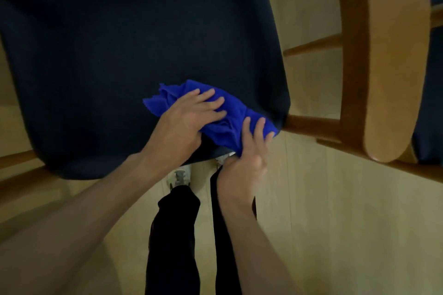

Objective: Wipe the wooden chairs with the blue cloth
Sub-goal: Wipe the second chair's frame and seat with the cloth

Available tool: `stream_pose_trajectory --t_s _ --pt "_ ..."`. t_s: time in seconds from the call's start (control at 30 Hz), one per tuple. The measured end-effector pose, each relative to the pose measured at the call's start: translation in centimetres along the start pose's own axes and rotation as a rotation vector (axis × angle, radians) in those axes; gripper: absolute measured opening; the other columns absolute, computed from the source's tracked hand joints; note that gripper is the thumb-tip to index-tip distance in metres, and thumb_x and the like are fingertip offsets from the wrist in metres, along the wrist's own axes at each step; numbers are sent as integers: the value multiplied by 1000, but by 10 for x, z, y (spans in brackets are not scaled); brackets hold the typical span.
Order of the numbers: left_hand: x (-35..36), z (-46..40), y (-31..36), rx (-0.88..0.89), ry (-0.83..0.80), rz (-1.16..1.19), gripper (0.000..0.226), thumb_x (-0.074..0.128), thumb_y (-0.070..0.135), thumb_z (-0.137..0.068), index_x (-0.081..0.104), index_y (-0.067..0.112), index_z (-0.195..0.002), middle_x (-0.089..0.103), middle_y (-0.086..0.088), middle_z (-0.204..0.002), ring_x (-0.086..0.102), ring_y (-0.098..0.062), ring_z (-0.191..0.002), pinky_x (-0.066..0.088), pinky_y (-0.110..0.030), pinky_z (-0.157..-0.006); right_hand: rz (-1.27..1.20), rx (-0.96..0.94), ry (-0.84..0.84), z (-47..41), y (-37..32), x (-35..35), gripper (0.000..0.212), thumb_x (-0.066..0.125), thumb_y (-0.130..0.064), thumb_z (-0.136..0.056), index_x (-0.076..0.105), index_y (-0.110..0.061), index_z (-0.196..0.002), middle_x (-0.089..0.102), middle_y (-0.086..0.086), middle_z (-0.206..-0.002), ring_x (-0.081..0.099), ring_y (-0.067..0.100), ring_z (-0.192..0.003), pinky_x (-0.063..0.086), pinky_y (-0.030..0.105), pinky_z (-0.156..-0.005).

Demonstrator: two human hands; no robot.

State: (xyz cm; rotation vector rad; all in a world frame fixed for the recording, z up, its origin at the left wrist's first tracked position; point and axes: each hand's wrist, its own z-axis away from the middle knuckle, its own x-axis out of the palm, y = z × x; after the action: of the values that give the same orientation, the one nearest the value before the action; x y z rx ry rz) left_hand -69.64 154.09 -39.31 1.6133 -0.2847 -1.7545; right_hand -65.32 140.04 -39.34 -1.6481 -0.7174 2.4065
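- Nearest, two bare forearms reach forward from the bottom of the view, above a pair of legs in black trousers (175, 235) and a pale shoe (180, 176) planted on the light wooden floor (323, 211).
- The right hand (248, 151) sits at the near right corner of the seat, fingers reaching up over the cloth's near edge and thumb below; it appears to hold that edge, though the grip underneath is hidden.
- The left hand (189, 118) lies flat on top of the blue cloth (223, 124), fingers straight and spread, pressing it down on the cushion.
- The hands are close together but not touching, with a bunched fold of cloth between them.
- The cloth is crumpled, lying on the near right part of the dark navy seat cushion (119, 55), its right end reaching the cushion's corner and its left end sticking out beyond the left hand's fingers.
- The cushion belongs to a wooden chair; a wooden rail (311, 124) of its frame runs out from under that same corner.
- Further right stands a second wooden chair (383, 67), its curved backrest and an upright seen from above, with a dark seat just beyond at the right edge.
- Farthest, a strip of pale wall shows at the top.
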Motion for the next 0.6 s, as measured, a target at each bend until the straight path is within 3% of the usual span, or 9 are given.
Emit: stream_pose_trajectory --t_s 0.07,0.17,0.23,0.37,0.4,0.47,0.53,0.6 --pt "-4 17 -2 39 -55 -41 56 55 -15 -66 69 7 -116 63 -12 -127 51 -30 -128 24 -35 -113 11 -61 -88 14 9 -3 79 54 20 -78 44 -19 -146 29 0 -159 13 27 -150 23 21 -107" --pt "-5 30 4 95 -67 -98 56 61 -16 -72 66 8 -122 61 -10 -131 49 -29 -131 26 -36 -114 -14 -178 -209 5 24 -27 75 53 19 -80 47 -19 -144 33 -2 -157 17 24 -149 25 29 -117" --pt "-3 16 17 127 5 -100 53 57 -13 -77 64 9 -125 60 -8 -133 48 -27 -132 28 -37 -115 -48 -152 -133 -12 29 -44 74 52 20 -79 51 -18 -141 40 -2 -153 27 23 -146 29 28 -116" --pt "8 -47 41 99 110 -1 52 46 -9 -86 57 9 -133 53 -7 -141 41 -27 -137 26 -41 -117 -198 9 83 -40 25 -47 63 52 16 -83 55 -15 -138 50 2 -146 51 13 -129 27 -4 -98" --pt "10 -59 45 39 99 16 53 46 -10 -88 54 10 -136 51 -6 -143 39 -25 -139 25 -41 -118 -200 20 104 -42 23 -42 62 52 14 -85 55 -16 -139 49 1 -147 52 13 -128 28 -5 -96" --pt "13 -64 47 -22 51 9 55 45 -11 -90 50 12 -139 47 -5 -147 34 -22 -142 19 -36 -119 -199 38 133 -38 20 -28 64 50 14 -85 54 -18 -140 44 0 -151 52 16 -130 39 11 -103" --pt "11 -47 36 31 -26 -43 52 41 -9 -89 53 9 -136 49 -7 -144 35 -24 -141 14 -33 -117 -203 95 133 -22 17 -13 67 47 15 -83 54 -19 -140 40 -1 -154 48 21 -134 42 29 -107" --pt "7 -21 20 136 -51 -106 51 33 1 -84 63 5 -125 59 -12 -133 48 -29 -132 24 -39 -115 -231 146 85 5 13 1 70 46 16 -82 51 -19 -142 36 -2 -156 44 21 -137 41 33 -108"
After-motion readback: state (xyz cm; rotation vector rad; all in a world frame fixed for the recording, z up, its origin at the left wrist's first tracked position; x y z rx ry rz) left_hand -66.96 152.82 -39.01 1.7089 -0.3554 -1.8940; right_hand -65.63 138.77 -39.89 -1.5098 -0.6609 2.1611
